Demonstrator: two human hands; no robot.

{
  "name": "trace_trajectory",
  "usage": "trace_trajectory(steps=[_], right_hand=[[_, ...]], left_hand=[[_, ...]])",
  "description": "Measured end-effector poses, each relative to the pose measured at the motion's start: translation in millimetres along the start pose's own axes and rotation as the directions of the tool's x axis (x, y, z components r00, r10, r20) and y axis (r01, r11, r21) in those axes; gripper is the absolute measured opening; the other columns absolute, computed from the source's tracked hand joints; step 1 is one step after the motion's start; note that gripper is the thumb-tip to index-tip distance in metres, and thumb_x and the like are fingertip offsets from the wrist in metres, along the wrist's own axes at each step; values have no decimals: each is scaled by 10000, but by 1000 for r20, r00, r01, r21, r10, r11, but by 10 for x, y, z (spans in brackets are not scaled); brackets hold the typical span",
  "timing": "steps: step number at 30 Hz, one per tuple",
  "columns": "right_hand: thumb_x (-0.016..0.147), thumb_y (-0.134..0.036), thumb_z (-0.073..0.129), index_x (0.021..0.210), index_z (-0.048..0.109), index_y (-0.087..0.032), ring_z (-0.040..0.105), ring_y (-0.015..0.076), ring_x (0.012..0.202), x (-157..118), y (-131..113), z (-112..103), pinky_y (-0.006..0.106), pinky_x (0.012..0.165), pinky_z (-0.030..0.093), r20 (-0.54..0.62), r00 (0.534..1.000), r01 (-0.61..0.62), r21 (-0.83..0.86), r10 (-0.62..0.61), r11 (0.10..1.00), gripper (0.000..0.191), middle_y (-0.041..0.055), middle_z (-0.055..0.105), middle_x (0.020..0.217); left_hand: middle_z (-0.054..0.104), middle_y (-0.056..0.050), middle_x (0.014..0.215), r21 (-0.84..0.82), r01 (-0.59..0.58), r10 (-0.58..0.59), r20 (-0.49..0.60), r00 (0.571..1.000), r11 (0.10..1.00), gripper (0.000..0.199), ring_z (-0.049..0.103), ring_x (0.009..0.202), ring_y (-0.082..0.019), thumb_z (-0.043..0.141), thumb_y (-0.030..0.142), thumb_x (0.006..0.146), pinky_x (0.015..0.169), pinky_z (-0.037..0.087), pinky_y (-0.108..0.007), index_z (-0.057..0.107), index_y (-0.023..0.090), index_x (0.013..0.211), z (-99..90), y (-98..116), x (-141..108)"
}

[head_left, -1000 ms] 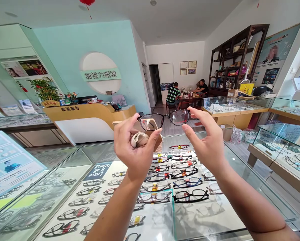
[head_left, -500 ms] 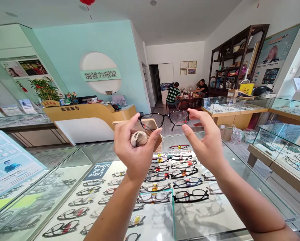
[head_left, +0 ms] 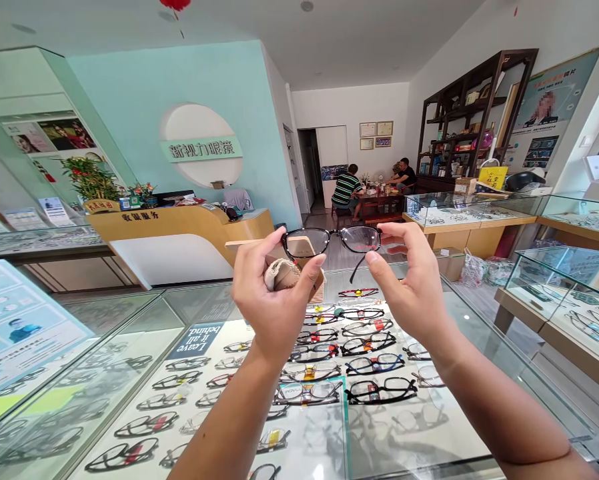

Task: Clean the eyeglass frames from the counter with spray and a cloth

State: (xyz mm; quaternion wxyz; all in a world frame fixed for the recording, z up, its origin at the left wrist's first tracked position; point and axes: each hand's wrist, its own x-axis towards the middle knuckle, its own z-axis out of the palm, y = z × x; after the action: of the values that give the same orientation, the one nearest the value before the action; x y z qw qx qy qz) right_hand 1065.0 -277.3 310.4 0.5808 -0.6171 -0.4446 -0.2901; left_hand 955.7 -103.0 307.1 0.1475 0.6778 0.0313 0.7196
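Head view: black glasses (head_left: 335, 233) up, not put down yet

They're held over the display case (head_left: 409, 457), one temple (head_left: 355, 269) dangling toward 7 o'clock. The 9 o'clock end and a bunched cloth (head_left: 282, 275) are gripped by the left hand (head_left: 269, 313), the 3 o'clock end by the right hand (head_left: 412, 283). Lifting's done; whether any wiping's finished can't be told tbh.

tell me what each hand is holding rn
Left hand: closed on the black-framed glasses, beige cloth bunched in its palm.
Right hand: holding the other end of the black-framed glasses.
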Motion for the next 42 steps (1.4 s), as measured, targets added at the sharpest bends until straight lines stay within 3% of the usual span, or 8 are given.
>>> trace_trajectory(steps=[12,19,26,28,33,39,42], right_hand=[[997,-304,639,1283,605,-232,659,261,1090,1,2,3,486,923,559,10,1000,-22,-11,22,1000,296,97,678,1202],[984,-293,703,1313,628,-240,654,245,1067,4,-3,4,451,900,569,-75,994,82,-8,-83,997,342,87,667,1198],[967,-237,752,1328,666,-248,643,281,1168,10,-61,-13,499,985,570,-192,944,255,-90,-268,963,371,110,687,1244],[965,-228,755,1343,669,-250,645,292,1178,7,-73,-12,513,986,572,-210,926,296,-119,-315,948,388,118,684,1252],[963,-200,753,1360,669,-272,665,297,1150,11,-94,-13,519,984,571,-222,896,352,-169,-384,920,412,110,692,1234],[961,-195,759,1361,671,-272,672,295,1173,11,-98,-21,522,996,586,-215,897,357,-159,-385,920,417,110,699,1247],[965,-196,748,1382,666,-279,667,292,1207,3,-76,2,518,997,608,-217,908,338,-127,-359,932,433,108,700,1282]], left_hand=[[695,-49,1019,10,-34,34,-5,999,999,584,609,844,-189,960,423,812,831,543,-374,750,265,1333,-1,1,-1],[766,-80,1176,-48,124,-120,78,990,991,551,703,1001,-219,916,477,853,927,580,-389,749,264,1332,15,-23,2],[794,-93,1291,-130,400,-362,241,900,907,604,742,1107,-238,905,562,834,944,605,-359,769,270,1345,49,-2,5],[801,-88,1270,-140,464,-414,282,865,875,631,749,1026,-220,910,586,814,860,604,-329,775,274,1346,58,0,11],[813,-57,1002,-153,573,-491,369,789,805,707,708,774,-174,907,616,804,689,572,-293,743,289,1409,63,-15,18],[802,-88,1269,-209,546,-450,374,811,811,676,699,743,-153,915,583,813,659,578,-289,728,317,1405,78,-55,11],[785,-88,1320,-203,482,-406,322,855,852,652,748,849,-179,908,552,836,751,624,-314,710,302,1405,88,-54,-5]])
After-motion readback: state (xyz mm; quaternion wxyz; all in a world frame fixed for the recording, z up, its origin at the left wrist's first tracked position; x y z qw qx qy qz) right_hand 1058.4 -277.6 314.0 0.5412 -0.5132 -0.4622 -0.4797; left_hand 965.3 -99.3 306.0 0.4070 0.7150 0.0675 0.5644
